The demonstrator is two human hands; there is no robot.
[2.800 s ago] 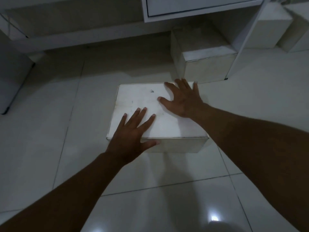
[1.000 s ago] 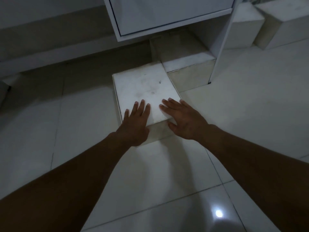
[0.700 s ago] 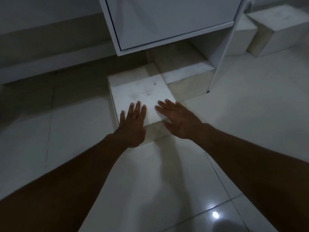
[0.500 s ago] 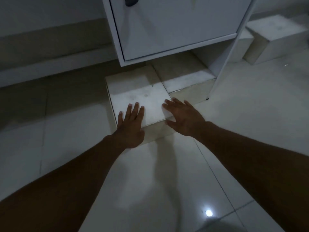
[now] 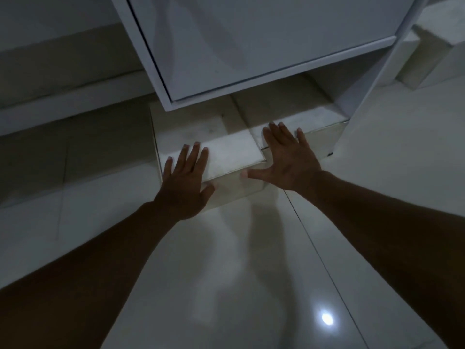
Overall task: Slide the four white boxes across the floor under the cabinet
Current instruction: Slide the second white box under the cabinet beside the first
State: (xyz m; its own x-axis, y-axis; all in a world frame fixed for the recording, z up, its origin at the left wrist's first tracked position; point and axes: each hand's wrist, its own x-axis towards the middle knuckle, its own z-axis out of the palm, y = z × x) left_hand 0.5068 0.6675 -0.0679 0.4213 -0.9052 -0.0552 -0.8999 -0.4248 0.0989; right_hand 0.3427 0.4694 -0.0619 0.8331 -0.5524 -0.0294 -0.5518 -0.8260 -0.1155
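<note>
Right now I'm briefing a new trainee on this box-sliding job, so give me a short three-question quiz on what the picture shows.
1. True or false: the left hand lies flat on top of the left box, fingers straight.
2. Which box do the right hand's fingers reach onto? A) the left box B) the right box C) the box beyond the cabinet's side panel
3. Fill in: both near boxes sit partly under the ____.

Key: 1 true; 2 B; 3 cabinet.
</note>
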